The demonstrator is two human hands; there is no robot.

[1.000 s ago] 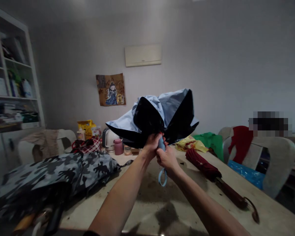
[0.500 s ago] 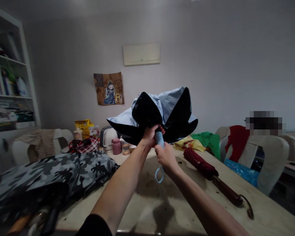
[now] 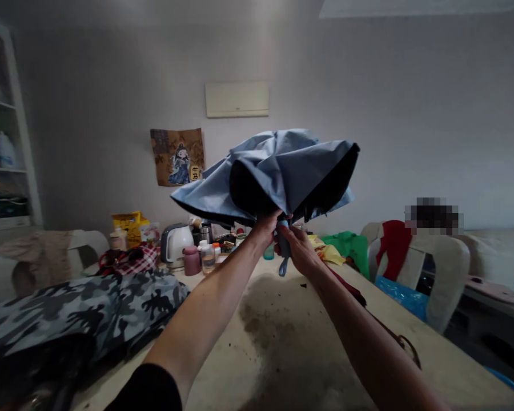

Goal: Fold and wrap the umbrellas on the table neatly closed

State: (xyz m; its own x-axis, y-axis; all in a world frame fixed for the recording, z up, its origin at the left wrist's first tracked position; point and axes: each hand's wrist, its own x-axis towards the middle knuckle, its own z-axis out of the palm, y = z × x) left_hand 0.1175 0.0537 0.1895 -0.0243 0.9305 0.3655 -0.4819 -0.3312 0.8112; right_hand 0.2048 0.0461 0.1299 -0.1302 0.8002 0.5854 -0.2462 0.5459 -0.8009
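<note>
I hold a light blue folding umbrella (image 3: pixel 278 168) with a black lining up over the table. Its canopy is half spread and sags in loose folds. My left hand (image 3: pixel 266 227) is closed high on the shaft, just under the canopy. My right hand (image 3: pixel 297 248) is wrapped round the blue handle (image 3: pixel 284 246), whose wrist strap hangs below. Both arms reach forward from the bottom of the view.
A camouflage umbrella (image 3: pixel 81 305) lies on the table (image 3: pixel 274 354) at left. A dark red umbrella (image 3: pixel 360 297) lies partly behind my right arm. A white kettle (image 3: pixel 174 242), a pink cup (image 3: pixel 191 261) and bottles stand at the far end. Chairs (image 3: pixel 437 268) with clothes stand at right.
The umbrella rose and its canopy spread wider, the blue outside now facing me. Both hands moved up and forward with it. The view shifted rightward.
</note>
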